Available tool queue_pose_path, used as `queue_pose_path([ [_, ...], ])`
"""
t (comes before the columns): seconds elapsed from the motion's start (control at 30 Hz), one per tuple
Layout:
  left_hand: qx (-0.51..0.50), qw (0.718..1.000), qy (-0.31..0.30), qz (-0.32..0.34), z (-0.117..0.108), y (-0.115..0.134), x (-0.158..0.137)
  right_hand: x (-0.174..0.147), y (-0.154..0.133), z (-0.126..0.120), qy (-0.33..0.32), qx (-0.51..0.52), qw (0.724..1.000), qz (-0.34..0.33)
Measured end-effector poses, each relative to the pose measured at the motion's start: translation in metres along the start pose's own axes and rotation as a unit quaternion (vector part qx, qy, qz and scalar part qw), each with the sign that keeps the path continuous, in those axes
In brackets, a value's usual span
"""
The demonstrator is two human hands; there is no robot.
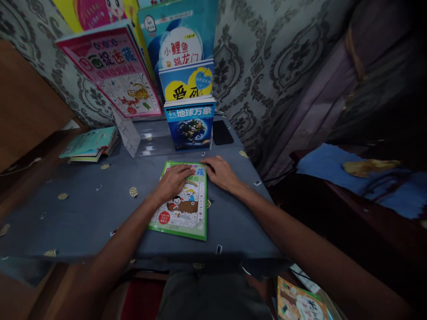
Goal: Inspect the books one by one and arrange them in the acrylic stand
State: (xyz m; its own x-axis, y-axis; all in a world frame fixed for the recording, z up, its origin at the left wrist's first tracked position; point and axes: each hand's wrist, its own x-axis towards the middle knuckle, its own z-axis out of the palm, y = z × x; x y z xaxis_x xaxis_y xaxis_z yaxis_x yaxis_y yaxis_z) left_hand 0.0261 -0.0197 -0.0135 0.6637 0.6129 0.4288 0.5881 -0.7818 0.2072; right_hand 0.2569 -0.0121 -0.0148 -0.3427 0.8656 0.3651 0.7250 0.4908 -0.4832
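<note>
A green-edged children's book (187, 218) with a cartoon cover lies face up on the grey tablecloth, near the table's front. Flat on its upper left part rests my left hand (174, 181), fingers stretched out and covering some of the title. My right hand (220, 172) is beside the book's upper right corner, its fingers extended and the fingertips at the edge; nothing shows in its grasp. Just beyond the hands, a blue book with a globe on its cover (191, 126) stands upright in a clear stand (128, 133).
Behind are a pink book (115, 73), a yellow-heart book (187, 82) and a teal book (180, 31), upright. A black phone (222, 132) lies right of the stand. Several stacked books (90, 143) lie at left. An orange book (300, 302) sits below the table's right front.
</note>
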Motion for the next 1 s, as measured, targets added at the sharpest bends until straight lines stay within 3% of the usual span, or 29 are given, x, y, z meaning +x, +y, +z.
queue_pose_path([
  [0.27,-0.023,0.999,-0.036,0.027,-0.006,0.008,0.004,0.002,0.004,-0.008,0.015,-0.002,0.998,0.062],
  [0.43,0.07,0.989,-0.118,-0.061,-0.014,0.054,0.019,0.001,0.002,-0.013,0.015,0.025,0.996,0.082],
  [0.53,0.135,0.974,-0.139,-0.118,-0.014,0.086,0.026,-0.001,0.0,-0.014,0.013,0.052,0.994,0.091],
  [0.63,0.157,0.965,-0.158,-0.141,-0.014,0.103,0.027,-0.002,-0.004,-0.016,0.001,0.084,0.991,0.1],
  [0.87,0.148,0.965,-0.179,-0.125,-0.019,0.103,0.022,-0.005,-0.012,-0.016,-0.004,0.116,0.989,0.088],
  [1.0,0.112,0.966,-0.166,-0.161,-0.025,0.099,0.019,-0.004,-0.011,-0.015,0.017,0.199,0.977,0.074],
])
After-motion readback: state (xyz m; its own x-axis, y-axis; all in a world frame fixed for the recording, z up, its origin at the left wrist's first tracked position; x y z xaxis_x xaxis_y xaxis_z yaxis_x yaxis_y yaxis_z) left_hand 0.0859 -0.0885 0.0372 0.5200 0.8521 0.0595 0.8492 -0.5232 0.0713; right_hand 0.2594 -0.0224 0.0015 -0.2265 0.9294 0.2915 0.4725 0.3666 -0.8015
